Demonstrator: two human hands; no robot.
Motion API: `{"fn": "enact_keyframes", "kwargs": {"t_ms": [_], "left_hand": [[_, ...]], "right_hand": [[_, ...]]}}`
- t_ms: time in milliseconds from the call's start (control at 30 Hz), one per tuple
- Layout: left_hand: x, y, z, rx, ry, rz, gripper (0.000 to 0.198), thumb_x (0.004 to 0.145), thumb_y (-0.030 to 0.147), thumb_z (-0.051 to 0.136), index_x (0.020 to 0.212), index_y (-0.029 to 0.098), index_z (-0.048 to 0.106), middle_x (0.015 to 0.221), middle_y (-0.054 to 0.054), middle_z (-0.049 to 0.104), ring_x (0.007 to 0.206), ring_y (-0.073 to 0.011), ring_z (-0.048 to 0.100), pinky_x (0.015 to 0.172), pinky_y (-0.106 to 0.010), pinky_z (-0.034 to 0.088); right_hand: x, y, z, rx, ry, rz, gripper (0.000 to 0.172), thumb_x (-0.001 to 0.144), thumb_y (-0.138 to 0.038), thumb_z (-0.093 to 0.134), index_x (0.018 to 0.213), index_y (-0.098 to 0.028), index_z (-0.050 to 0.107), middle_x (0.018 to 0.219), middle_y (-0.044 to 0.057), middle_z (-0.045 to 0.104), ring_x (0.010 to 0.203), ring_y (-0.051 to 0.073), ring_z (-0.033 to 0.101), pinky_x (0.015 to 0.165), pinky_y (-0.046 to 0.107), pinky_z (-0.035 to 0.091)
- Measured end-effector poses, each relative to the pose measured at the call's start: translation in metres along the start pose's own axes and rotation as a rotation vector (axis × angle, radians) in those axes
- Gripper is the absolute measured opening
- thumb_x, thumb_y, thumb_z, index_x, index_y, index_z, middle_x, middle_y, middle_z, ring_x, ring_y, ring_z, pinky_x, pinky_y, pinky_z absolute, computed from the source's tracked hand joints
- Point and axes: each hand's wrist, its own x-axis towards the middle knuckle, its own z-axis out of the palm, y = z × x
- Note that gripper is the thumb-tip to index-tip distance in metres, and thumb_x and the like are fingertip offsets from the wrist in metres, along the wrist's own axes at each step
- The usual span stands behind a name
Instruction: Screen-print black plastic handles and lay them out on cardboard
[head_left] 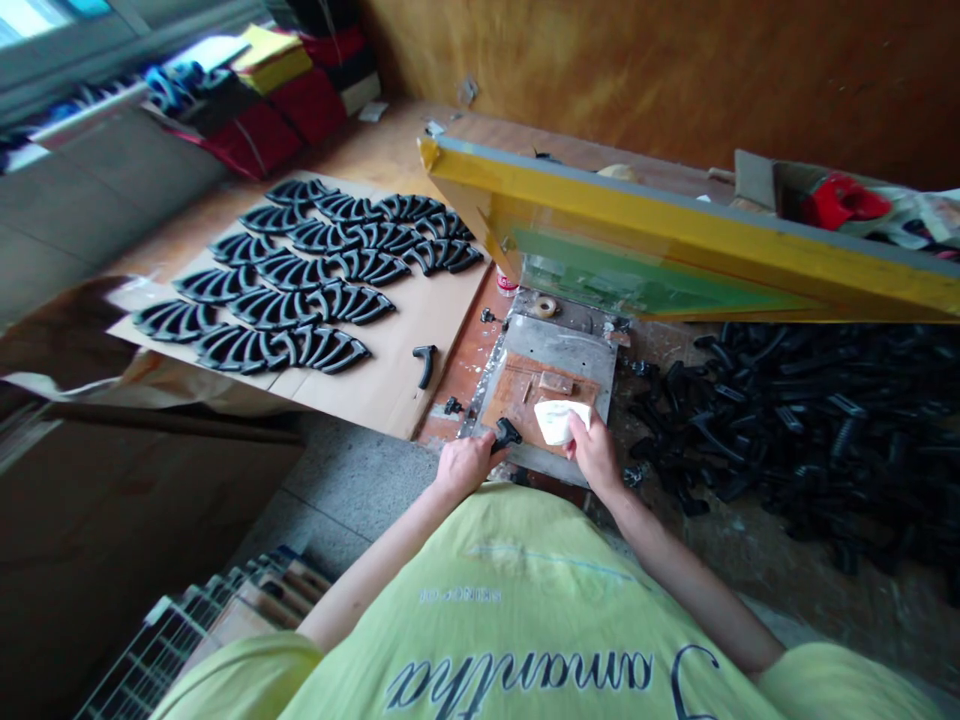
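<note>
My left hand (466, 466) is closed around a black plastic handle (507, 432), its wider end sticking out past my fingers. A folded white cloth (556, 421) is pinched in my right hand (595, 452), just to the right of the handle. Both hands are over the near end of a metal plate (525, 345) with a brown board (517, 376) on it. A small block (556, 383) sits on that board. One single black handle (425, 366) lies apart on the cardboard sheet (367, 395) to the left.
Curved rows of black handles (300, 260) cover much of the cardboard. A yellow-edged screen frame (675, 225) is tilted up over the plate's far end. A heap of loose black handles (780, 420) lies on the right. A tape roll (544, 307) rests on the plate.
</note>
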Motion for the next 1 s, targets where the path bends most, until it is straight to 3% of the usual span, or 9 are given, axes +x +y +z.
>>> {"fn": "enact_keyframes", "kwargs": {"t_ms": [100, 233, 333, 467, 600, 800, 1000], "left_hand": [[-0.003, 0.002, -0.005, 0.004, 0.009, 0.004, 0.046, 0.095, 0.060, 0.038, 0.103, 0.023, 0.064, 0.085, -0.008, 0.073, 0.083, -0.0226, 0.071, 0.071, -0.027, 0.047], [-0.006, 0.007, -0.013, -0.014, 0.018, 0.047, 0.047, 0.095, 0.060, 0.037, 0.100, 0.023, 0.065, 0.084, -0.008, 0.073, 0.082, -0.0226, 0.071, 0.070, -0.027, 0.046], [-0.009, 0.012, -0.015, -0.064, 0.014, 0.084, 0.047, 0.094, 0.061, 0.039, 0.098, 0.022, 0.065, 0.085, -0.008, 0.073, 0.082, -0.0218, 0.071, 0.071, -0.026, 0.045], [-0.010, 0.013, -0.018, -0.058, 0.016, 0.145, 0.049, 0.094, 0.062, 0.039, 0.101, 0.021, 0.066, 0.086, -0.010, 0.073, 0.081, -0.0234, 0.070, 0.069, -0.028, 0.044], [-0.010, 0.007, -0.022, 0.030, 0.023, 0.181, 0.046, 0.095, 0.057, 0.038, 0.105, 0.022, 0.066, 0.086, -0.010, 0.073, 0.079, -0.0246, 0.070, 0.066, -0.028, 0.042], [-0.015, 0.019, -0.029, 0.051, -0.015, 0.326, 0.053, 0.094, 0.063, 0.035, 0.095, 0.021, 0.067, 0.081, -0.009, 0.072, 0.075, -0.0218, 0.067, 0.066, -0.026, 0.041], [-0.010, 0.035, -0.036, 0.040, 0.059, 0.355, 0.057, 0.094, 0.065, 0.032, 0.095, 0.019, 0.067, 0.082, -0.010, 0.072, 0.074, -0.0222, 0.068, 0.062, -0.026, 0.040]], "right_hand": [[0.003, -0.006, 0.004, 0.290, 0.010, 0.133, 0.041, 0.074, -0.054, 0.070, 0.094, -0.020, 0.059, 0.067, -0.003, 0.064, 0.046, 0.009, 0.051, 0.036, 0.019, 0.038], [-0.003, -0.013, 0.016, 0.433, -0.134, 0.175, 0.050, 0.059, -0.045, 0.083, 0.096, -0.017, 0.062, 0.079, 0.001, 0.068, 0.056, 0.012, 0.057, 0.039, 0.020, 0.038], [-0.005, -0.014, 0.026, 0.329, -0.215, 0.106, 0.049, 0.057, -0.037, 0.085, 0.095, -0.017, 0.063, 0.082, 0.001, 0.070, 0.062, 0.014, 0.060, 0.047, 0.023, 0.043], [-0.001, -0.008, 0.031, 0.103, -0.232, -0.028, 0.041, 0.058, -0.032, 0.082, 0.089, -0.020, 0.060, 0.081, -0.001, 0.070, 0.073, 0.016, 0.063, 0.068, 0.028, 0.051], [0.005, 0.000, 0.036, -0.001, -0.247, -0.073, 0.036, 0.061, -0.034, 0.079, 0.088, -0.021, 0.060, 0.081, -0.002, 0.070, 0.073, 0.017, 0.063, 0.069, 0.029, 0.051], [0.029, 0.002, 0.041, -0.063, -0.130, -0.103, 0.030, 0.060, -0.030, 0.076, 0.084, -0.023, 0.059, 0.078, -0.003, 0.069, 0.071, 0.016, 0.063, 0.068, 0.029, 0.052], [0.039, -0.008, 0.005, 0.138, 0.042, 0.040, 0.039, 0.057, -0.035, 0.080, 0.089, -0.019, 0.063, 0.078, 0.000, 0.070, 0.064, 0.016, 0.061, 0.059, 0.028, 0.051]]}}
